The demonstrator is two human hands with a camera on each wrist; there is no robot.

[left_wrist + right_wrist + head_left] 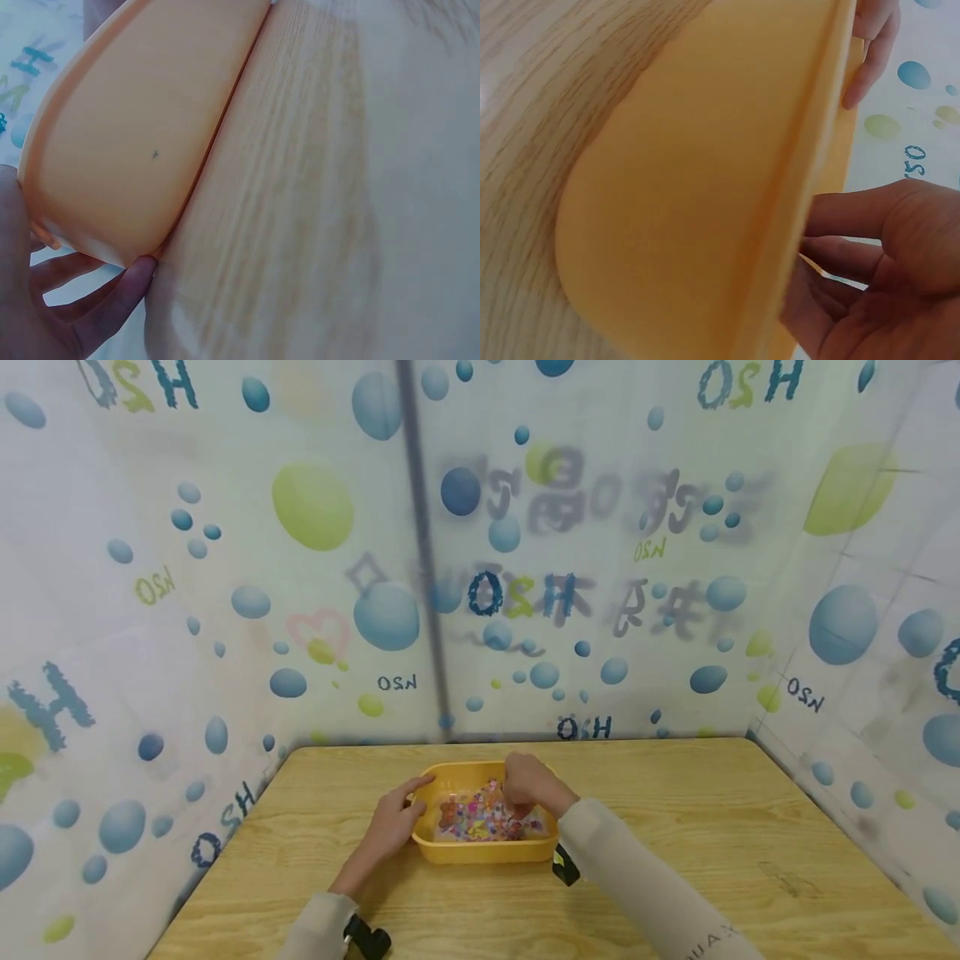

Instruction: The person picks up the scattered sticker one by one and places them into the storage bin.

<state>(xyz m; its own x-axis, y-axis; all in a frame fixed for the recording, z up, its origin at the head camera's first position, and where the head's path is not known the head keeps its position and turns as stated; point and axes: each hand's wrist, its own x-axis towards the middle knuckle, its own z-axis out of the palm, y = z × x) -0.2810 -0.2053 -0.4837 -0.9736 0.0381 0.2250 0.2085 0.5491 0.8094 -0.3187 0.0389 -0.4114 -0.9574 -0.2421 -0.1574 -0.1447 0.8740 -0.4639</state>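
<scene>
A yellow plastic basin [487, 853] sits on the table, holding a spread of small, multicoloured pieces [477, 821]. Among them a brown piece [447, 814] lies at the left. My left hand [393, 818] grips the basin at its left end, thumb at the rim; in the left wrist view its fingers [124, 300] reach the lower corner of the outer wall. My right hand [527, 782] reaches down into the right part, over the pieces. From the right wrist, the basin wall [682, 187] hides its fingertips, so I cannot tell whether they pinch a piece.
The wooden table [660, 827] extends around the basin on all sides. Behind it and at both sides hang pale sheets [600, 635] printed with blue and green drops. Dark wrist cameras [367, 937] are worn at both cuffs.
</scene>
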